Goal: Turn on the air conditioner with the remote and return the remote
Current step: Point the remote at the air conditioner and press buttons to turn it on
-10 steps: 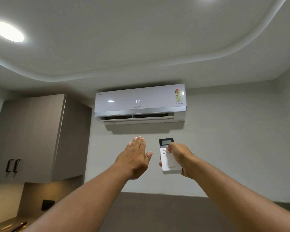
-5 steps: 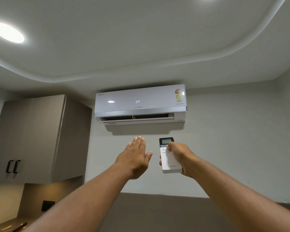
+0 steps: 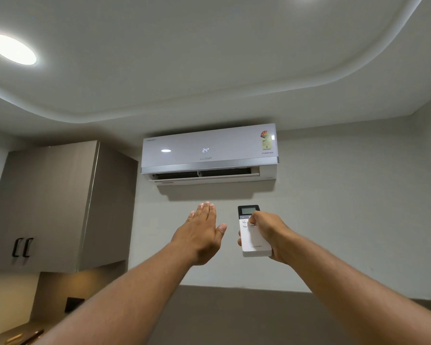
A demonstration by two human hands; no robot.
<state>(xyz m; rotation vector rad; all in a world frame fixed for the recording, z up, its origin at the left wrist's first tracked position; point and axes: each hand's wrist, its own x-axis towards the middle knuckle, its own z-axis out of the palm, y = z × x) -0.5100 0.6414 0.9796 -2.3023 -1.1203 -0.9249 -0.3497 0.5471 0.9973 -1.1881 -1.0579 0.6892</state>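
Note:
A white wall-mounted air conditioner (image 3: 209, 153) hangs high on the wall, its panel lit with "24" and its bottom flap open. Below it, my right hand (image 3: 269, 235) grips a white remote (image 3: 254, 241) with a dark screen at its top, pointed up at the unit, thumb resting on the upper buttons. My left hand (image 3: 200, 232) is raised flat beside the remote, palm forward, fingers together, holding nothing, under the air outlet.
A grey wall cabinet (image 3: 52, 207) with two black handles hangs at the left. A round ceiling light (image 3: 11, 49) glows at the upper left. A countertop corner (image 3: 15, 336) shows at the bottom left, and a dark ledge (image 3: 234, 314) runs below the wall.
Almost nothing differs. Both hands hold their raised positions, with the remote aimed at the unit; the display reads 24 throughout.

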